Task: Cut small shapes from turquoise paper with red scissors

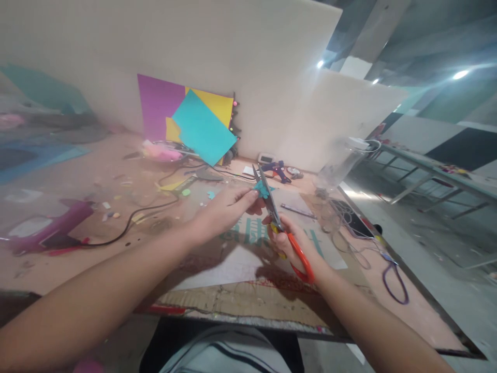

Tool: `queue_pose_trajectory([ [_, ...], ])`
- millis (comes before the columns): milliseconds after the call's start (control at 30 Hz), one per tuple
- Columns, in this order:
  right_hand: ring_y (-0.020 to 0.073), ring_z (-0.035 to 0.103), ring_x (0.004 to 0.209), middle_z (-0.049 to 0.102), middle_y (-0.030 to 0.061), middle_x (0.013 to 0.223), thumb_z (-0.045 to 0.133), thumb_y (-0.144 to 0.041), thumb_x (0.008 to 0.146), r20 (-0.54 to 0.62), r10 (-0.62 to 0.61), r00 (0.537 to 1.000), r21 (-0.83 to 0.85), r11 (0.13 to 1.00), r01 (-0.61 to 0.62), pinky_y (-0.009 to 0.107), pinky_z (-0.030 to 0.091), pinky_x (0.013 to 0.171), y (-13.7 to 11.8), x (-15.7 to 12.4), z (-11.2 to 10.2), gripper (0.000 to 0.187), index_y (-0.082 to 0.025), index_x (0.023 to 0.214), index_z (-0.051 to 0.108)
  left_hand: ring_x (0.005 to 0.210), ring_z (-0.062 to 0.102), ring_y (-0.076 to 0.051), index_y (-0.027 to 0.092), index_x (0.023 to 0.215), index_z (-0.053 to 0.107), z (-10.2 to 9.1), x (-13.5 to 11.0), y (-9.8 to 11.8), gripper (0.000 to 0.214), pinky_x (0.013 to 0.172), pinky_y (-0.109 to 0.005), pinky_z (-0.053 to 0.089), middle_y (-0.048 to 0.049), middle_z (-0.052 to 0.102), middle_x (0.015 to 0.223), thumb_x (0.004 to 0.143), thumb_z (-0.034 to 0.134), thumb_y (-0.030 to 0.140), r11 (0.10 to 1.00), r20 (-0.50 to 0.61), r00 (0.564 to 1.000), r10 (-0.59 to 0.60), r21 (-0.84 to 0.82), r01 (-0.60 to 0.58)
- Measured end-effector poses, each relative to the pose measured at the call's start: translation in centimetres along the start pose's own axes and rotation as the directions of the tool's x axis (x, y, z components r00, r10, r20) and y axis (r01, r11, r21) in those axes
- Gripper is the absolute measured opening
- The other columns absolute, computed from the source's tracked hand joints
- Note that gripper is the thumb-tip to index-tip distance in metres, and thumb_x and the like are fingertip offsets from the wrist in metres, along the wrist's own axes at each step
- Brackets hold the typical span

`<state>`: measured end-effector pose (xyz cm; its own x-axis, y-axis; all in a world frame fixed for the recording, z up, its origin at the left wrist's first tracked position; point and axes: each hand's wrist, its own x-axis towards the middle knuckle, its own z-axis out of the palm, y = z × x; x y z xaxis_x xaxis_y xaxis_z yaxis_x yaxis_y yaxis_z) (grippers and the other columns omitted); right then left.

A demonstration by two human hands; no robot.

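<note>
Between its fingertips my left hand (pixel 236 203) pinches a small teal paper cutout (pixel 261 189). My right hand (pixel 292 237) grips a pair of scissors (pixel 275 213) with orange and yellow handles. The blades point up and away from me, slightly parted, right beside the teal piece. Below both hands lies a white paper sheet (pixel 229 269) with teal lettering, resting on a piece of cardboard (pixel 217 305). My hands hide part of the lettering.
Purple (pixel 160 106) and teal sheets (pixel 205 129) lean on the back panel. A purple glue gun (pixel 66 223) lies left, its black cord crossing the table. A dark blue glue gun (pixel 276 170) is behind the scissors. A clear jug (pixel 341 163) and a phone (pixel 352 218) are at right.
</note>
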<state>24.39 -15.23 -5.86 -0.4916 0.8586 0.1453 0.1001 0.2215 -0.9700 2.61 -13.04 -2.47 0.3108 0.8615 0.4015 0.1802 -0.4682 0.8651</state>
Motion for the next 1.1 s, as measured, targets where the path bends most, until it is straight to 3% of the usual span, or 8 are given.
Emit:
queue_pose_trajectory([
  [733, 0.0097, 0.03, 0.055, 0.043, -0.0062, 0.074, 0.067, -0.076, 0.084, 0.02, -0.004, 1.0, -0.001, 1.0, 0.004, 0.025, 0.025, 0.048, 0.5, -0.1, -0.2, 0.062, -0.021, 0.11, 0.056, 0.076, 0.069, -0.016, 0.016, 0.082, 0.067, -0.9, 0.1, 1.2, 0.037, 0.072, -0.026, 0.052, -0.0044, 0.073, 0.079, 0.101, 0.05, 0.043, 0.999, -0.031, 0.999, 0.031, 0.021, -0.03],
  [1100, 0.0097, 0.029, 0.054, 0.041, -0.0068, 0.072, 0.066, -0.076, 0.083, 0.023, 0.022, 0.999, -0.008, 1.0, -0.022, 0.024, 0.024, 0.048, 0.1, -0.3, -0.2, 0.064, -0.02, 0.111, 0.055, 0.088, 0.072, -0.018, 0.018, 0.096, 0.07, -1.2, 0.1, 0.5, 0.031, 0.079, -0.028, 0.053, -0.0036, 0.077, 0.095, 0.095, 0.064, 0.049, 1.0, -0.054, 0.998, -0.018, -0.017, 0.017],
])
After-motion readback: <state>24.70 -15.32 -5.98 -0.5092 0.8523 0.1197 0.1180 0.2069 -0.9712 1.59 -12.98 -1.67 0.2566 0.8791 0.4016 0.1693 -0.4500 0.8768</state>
